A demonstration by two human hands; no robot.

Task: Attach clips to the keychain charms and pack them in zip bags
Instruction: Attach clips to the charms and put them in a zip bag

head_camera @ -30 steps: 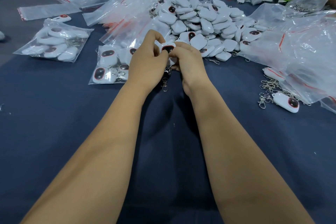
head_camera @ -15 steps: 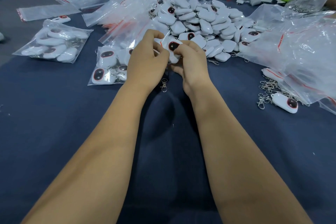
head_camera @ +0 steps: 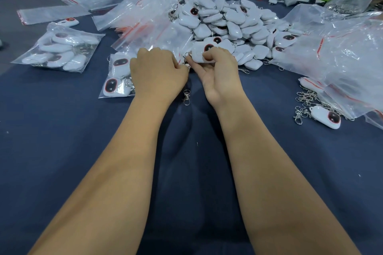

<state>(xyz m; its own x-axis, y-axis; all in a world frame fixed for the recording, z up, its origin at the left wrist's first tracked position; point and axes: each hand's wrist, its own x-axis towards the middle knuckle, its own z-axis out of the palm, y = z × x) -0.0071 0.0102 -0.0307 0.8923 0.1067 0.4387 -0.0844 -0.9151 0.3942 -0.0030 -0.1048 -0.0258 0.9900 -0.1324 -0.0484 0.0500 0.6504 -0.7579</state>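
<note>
The person's right hand [head_camera: 217, 74] holds a white charm [head_camera: 200, 54] with its thumb curled over the top and fingers underneath. The charm has a dark face with a red ring. The left hand [head_camera: 159, 72] is right beside it, its fingers bent down and pinching something small at the charm's left end; what it pinches is too hidden to tell. A silver clip [head_camera: 186, 97] hangs down between the two wrists, over the blue cloth of the table [head_camera: 62, 141].

Both hands are near the middle of the table. Just behind them is a big pile of white charms [head_camera: 232, 23]. A small zip bag [head_camera: 117, 76] with charms inside lies just left of the left hand. A fuller bag [head_camera: 60, 47] lies nearer the left edge. Near the right edge lie a single charm [head_camera: 326, 117] and loose clips [head_camera: 304, 99], beside big clear bags [head_camera: 342, 58].
</note>
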